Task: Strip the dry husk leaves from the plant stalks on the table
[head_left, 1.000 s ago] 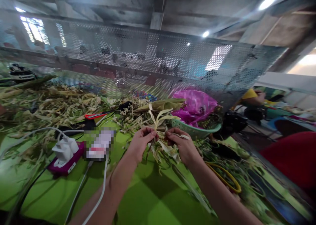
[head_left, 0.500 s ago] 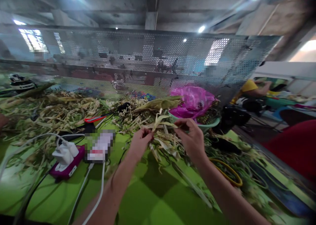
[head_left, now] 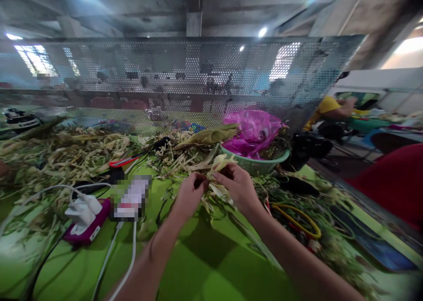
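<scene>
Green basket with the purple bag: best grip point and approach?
Likely the near rim of the green basket, pinched over the edge, coming from the wearer's side. That lip curves outward, bare, towards the wearer, while the purple bag bulges above the far side. Keep right of the right hand, which is at pale leaf strips before the basket's left end.

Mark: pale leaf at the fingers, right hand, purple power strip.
Pale leaf (head_left: pixel 221 161): head view, upper end.
Right hand (head_left: pixel 240 188): head view, middle of hand.
Purple power strip (head_left: pixel 90 232): head view, purple casing.

Left hand (head_left: pixel 190 191), right hand (head_left: pixel 239 187) (forearms (head_left: pixel 286 243) too) bare.
</scene>
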A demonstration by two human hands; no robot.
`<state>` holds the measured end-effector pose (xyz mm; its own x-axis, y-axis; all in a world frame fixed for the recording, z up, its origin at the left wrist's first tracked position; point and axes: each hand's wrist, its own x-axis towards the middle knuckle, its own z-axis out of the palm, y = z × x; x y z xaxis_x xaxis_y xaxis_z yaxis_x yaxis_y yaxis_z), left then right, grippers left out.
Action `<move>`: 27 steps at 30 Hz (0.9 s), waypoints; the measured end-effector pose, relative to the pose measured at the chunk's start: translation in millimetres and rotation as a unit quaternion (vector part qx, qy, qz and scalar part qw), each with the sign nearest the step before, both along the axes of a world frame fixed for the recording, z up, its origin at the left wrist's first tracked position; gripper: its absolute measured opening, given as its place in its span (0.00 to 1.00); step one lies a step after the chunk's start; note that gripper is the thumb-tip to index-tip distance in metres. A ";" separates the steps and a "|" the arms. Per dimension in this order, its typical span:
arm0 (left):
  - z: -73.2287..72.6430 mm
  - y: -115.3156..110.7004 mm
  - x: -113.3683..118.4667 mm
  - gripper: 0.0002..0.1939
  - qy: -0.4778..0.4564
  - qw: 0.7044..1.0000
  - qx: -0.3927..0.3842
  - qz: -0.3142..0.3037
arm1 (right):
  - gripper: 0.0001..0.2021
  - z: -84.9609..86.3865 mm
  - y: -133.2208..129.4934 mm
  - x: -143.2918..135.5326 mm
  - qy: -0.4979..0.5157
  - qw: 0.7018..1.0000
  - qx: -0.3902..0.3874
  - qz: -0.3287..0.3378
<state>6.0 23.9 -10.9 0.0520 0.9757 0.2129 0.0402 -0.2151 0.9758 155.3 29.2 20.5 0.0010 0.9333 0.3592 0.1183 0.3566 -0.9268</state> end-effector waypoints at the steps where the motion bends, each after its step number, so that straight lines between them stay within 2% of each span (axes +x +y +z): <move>1: 0.6 -0.2 0.0 0.06 0.004 1.000 -0.001 -0.001 | 0.12 0.8 -0.9 -0.1 0.003 1.000 -0.009 0.007; 4: -0.2 -0.1 -0.7 0.07 -0.001 1.000 -0.012 0.000 | 0.09 2.3 -6.6 -4.0 0.005 1.000 -0.006 0.011; 9: -5.0 -0.9 -1.2 0.06 -0.021 1.000 0.017 0.011 | 0.04 -1.1 -15.9 -15.7 -0.052 0.996 0.067 -0.005; 12: -4.2 -3.1 2.6 0.05 -0.032 0.999 0.017 0.018 | 0.04 -4.3 -18.3 -18.8 -0.072 0.995 0.064 -0.013; 15: -0.4 -5.6 6.3 0.08 -0.104 0.994 0.012 0.001 | 0.05 -3.9 -22.5 -19.7 -0.106 0.990 0.091 -0.013; 18: 3.8 -7.0 4.5 0.12 -0.188 0.981 0.030 -0.029 | 0.09 0.4 -28.5 -20.3 -0.162 0.977 0.137 0.019; 21: 4.5 -6.0 -0.7 0.13 -0.208 0.978 -0.006 -0.028 | 0.11 3.3 -28.6 -17.9 -0.192 0.969 0.155 0.016; 24: 1.1 -3.7 -3.4 0.14 -0.204 0.976 -0.071 -0.009 | 0.06 1.0 -19.0 -10.8 -0.163 0.976 0.137 -0.048; 27: -1.9 -2.8 -1.8 0.13 -0.220 0.971 -0.091 -0.013 | 0.09 -2.5 -7.7 -4.1 -0.085 0.991 0.081 -0.071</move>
